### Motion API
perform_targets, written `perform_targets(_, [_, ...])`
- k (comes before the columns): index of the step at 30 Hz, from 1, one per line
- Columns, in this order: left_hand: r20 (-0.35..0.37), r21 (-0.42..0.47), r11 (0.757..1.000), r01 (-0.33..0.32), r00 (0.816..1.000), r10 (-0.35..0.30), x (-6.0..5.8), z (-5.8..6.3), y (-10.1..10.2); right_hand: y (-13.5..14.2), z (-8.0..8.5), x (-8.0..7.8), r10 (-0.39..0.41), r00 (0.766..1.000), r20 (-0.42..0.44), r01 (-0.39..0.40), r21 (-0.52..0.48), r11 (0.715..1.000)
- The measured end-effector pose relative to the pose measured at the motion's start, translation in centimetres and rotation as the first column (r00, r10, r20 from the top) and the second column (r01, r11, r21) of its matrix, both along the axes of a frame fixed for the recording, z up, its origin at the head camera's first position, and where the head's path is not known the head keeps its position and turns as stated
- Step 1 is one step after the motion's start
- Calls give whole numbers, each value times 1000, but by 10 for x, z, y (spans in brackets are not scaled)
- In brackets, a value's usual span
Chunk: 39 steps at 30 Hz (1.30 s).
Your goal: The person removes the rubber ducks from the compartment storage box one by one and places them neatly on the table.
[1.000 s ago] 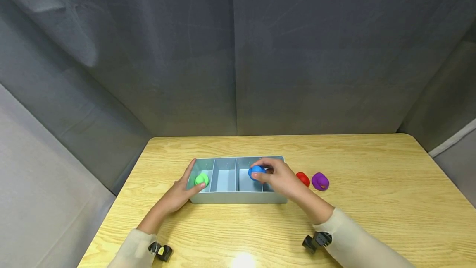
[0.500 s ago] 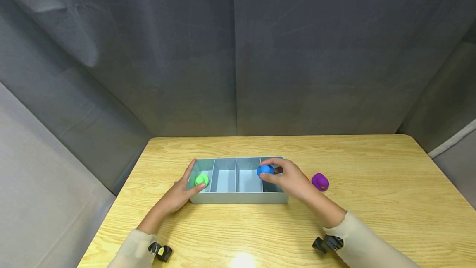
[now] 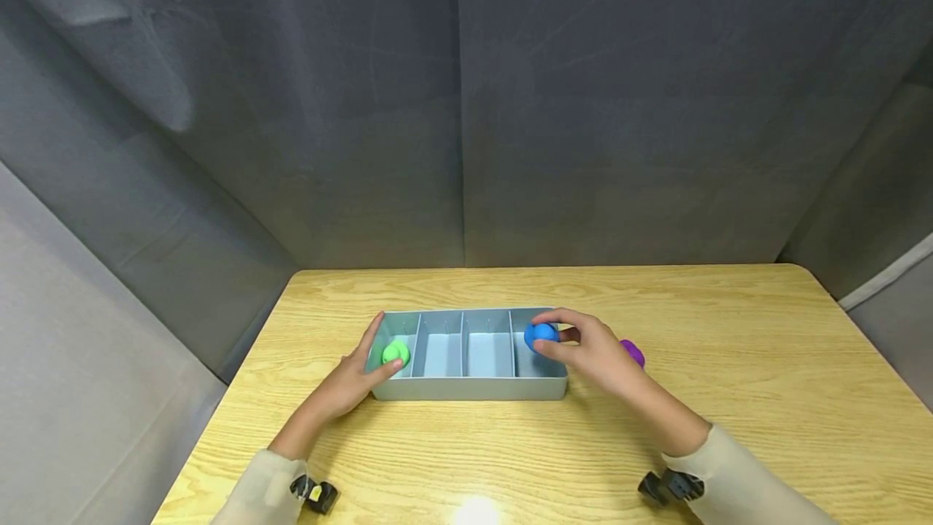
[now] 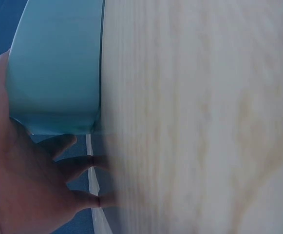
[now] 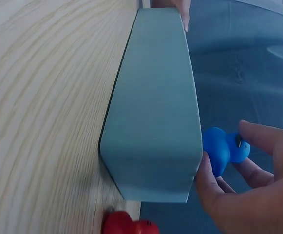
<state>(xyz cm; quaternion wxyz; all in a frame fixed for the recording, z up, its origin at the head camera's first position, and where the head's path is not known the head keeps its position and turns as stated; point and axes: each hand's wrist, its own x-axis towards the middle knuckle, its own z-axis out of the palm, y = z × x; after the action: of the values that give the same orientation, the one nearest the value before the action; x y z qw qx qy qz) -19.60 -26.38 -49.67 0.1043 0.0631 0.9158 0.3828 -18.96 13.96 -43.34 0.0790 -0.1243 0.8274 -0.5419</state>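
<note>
My right hand (image 3: 586, 347) pinches a blue rubber duck (image 3: 541, 336) between thumb and fingers. It holds the duck over the rightmost compartment of a pale blue-grey divided box (image 3: 466, 388). The right wrist view shows the blue duck (image 5: 218, 148) right at the box rim. On the box's left end rests my left hand (image 3: 350, 383), index finger straight along the side and thumb over the front rim. Its other fingers (image 4: 75, 168) spread past the box end in the left wrist view. A green duck (image 3: 394, 352) sits in the leftmost compartment, by the thumb.
A purple duck (image 3: 632, 353) lies on the wooden table (image 3: 729, 347), partly behind my right hand. The right wrist view has a red duck (image 5: 126, 224) beside the box's right end; my hand hides it in the head view. Dark cloth (image 3: 466, 104) hangs behind the table.
My right hand has moved right with the blue duck, from the third compartment to the rightmost one, covering the red duck in the head view. The left hand stays put.
</note>
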Motion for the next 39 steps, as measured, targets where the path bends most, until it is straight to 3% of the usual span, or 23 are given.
perform_targets(7, [1,6,1000,2,1000,-2,1,0,1,17,1,5,-24,1000,0,24,10,1000])
perform_targets(16, [-1,0,1000,4,1000,-4,0,0,0,43,-1,10,-57,997,-60,61,64,996])
perform_targets(23, [0,2,1000,2,1000,-2,0,-1,0,68,-8,13,-64,997,-33,66,47,997])
perform_targets(32, [-1,3,1000,3,1000,-3,-1,-2,0,102,-14,14,-102,991,-92,116,173,978])
perform_targets(39, [3,4,1000,-3,1000,3,-1,-1,0,128,-24,12,-118,989,-91,136,223,965])
